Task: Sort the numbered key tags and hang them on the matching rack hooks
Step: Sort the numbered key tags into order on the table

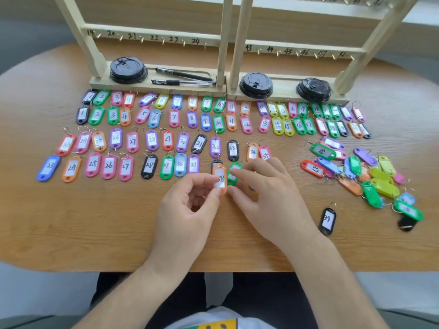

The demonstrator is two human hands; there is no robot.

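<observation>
Grip of left hand: thumb and index clamped on orange key tag 38, held upright just above counter, front centre. Right hand is just beside it, fingers loosely curved, index tip on green key tag lying right of the orange one. Can't tell if that grip is clamped on it or only touching. Sorted key tags lie in four rows across counter, paired by number. Two far rows run from 1 up, legible to 17, the rest blurred. Two near rows run from the low 20s to 35. Unsorted pile of mixed-colour tags sits at right. Black key tag 39 lies alone near the right forearm. Two wooden racks stand side by side at the far edge. Rack hooks are labelled 19–24 on the left one, 43 onward on the right. Three black cup lids and two black pens rest on the rack bases.
</observation>
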